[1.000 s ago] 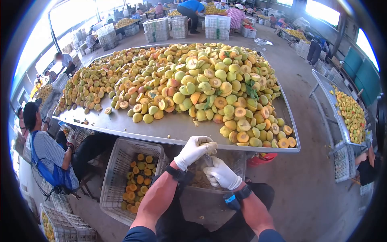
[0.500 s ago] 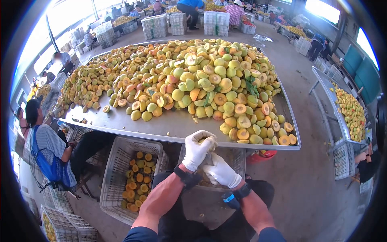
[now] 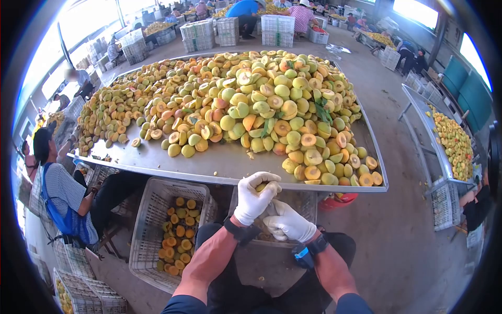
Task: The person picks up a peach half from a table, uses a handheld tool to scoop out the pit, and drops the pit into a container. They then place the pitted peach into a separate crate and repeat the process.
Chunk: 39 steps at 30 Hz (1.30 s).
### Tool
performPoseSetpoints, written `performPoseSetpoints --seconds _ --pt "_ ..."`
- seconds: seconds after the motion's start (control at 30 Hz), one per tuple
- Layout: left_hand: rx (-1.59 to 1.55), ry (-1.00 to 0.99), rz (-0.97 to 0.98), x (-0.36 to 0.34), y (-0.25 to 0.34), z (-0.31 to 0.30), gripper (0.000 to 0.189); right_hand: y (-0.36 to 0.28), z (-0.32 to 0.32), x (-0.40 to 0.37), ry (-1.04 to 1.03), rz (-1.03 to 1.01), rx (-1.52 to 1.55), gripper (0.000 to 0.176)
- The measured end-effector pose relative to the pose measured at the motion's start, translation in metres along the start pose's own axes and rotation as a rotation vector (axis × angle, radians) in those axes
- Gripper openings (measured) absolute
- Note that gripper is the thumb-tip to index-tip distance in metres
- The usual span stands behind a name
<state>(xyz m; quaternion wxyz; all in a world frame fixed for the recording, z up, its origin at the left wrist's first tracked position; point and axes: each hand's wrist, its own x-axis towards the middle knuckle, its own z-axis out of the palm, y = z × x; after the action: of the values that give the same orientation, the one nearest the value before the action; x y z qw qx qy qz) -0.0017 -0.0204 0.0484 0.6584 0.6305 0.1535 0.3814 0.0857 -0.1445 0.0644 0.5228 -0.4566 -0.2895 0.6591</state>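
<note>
My left hand (image 3: pixel 256 198), in a white glove, is closed around a yellow-green fruit piece (image 3: pixel 261 186) near the table's front edge. Just to its right and a little lower, my right hand (image 3: pixel 289 222) is also gloved, with its fingers curled; what it grips is hidden. A large heap of halved and whole fruits (image 3: pixel 251 104) lies on the metal table (image 3: pixel 198 163) before me. Below my hands a crate (image 3: pixel 311 205) is partly covered by them.
A crate of fruit halves (image 3: pixel 144 235) stands on the floor at left. A seated person with a blue bag (image 3: pixel 63 201) is farther left. Another fruit table (image 3: pixel 426 125) is at right. A red container (image 3: pixel 337 200) sits under the table edge. People and stacked crates (image 3: pixel 277 29) are behind.
My two hands have moved slightly apart, and the fruit in my left hand shows more. The whole view has shifted slightly.
</note>
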Motion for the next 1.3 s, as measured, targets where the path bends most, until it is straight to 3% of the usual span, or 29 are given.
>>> performPoseSetpoints --seconds 0.23,0.43,0.53,0.6,0.63,0.7,0.77,0.83,0.9,0.97,1.07,1.23,1.3 --pt "-0.063 -0.238 -0.331 0.014 0.002 -0.018 0.018 0.001 -0.004 0.0 -0.028 0.089 -0.044 0.014" --pt "-0.126 -0.13 -0.196 0.004 0.005 -0.01 0.016 0.003 -0.002 0.001 -0.073 0.065 0.014 0.014" --pt "-0.163 0.023 -0.153 0.001 0.0 -0.002 0.016 0.004 -0.002 0.003 -0.064 0.043 0.074 0.016" --pt "-0.032 0.105 0.002 -0.001 -0.005 0.002 0.016 0.004 -0.004 0.002 -0.074 0.043 0.112 0.017" --pt "-0.032 0.105 -0.007 0.0 -0.004 0.003 0.016 0.003 -0.006 0.001 -0.094 0.058 0.135 0.017" --pt "0.214 0.042 0.181 0.0 -0.002 0.001 0.013 0.005 -0.011 0.0 -0.137 0.073 0.164 0.017" --pt "0.144 0.009 0.114 0.0 0.0 0.001 0.016 0.005 -0.01 -0.001 -0.118 0.098 0.198 0.015" --pt "-0.158 0.013 -0.152 0.0 0.006 -0.001 0.018 0.004 -0.011 -0.002 -0.137 0.101 0.214 0.016" --pt "-0.207 0.017 -0.258 0.005 0.006 -0.005 0.017 0.009 -0.013 0.001 -0.145 0.092 0.193 0.015" --pt "-0.234 0.049 -0.313 0.005 0.001 -0.008 0.014 0.007 -0.006 0.002 -0.108 0.095 0.138 0.014" --pt "-0.563 0.219 -0.504 0.01 -0.013 -0.012 0.018 0.007 0.0 0.007 -0.061 0.109 0.069 0.014" --pt "-0.457 0.152 -0.446 0.015 -0.015 -0.013 0.024 0.007 -0.002 0.01 -0.003 0.121 0.169 0.013" --pt "-0.44 0.14 -0.437 0.018 -0.021 -0.017 0.027 0.007 -0.011 0.008 -0.118 0.164 0.334 0.016"
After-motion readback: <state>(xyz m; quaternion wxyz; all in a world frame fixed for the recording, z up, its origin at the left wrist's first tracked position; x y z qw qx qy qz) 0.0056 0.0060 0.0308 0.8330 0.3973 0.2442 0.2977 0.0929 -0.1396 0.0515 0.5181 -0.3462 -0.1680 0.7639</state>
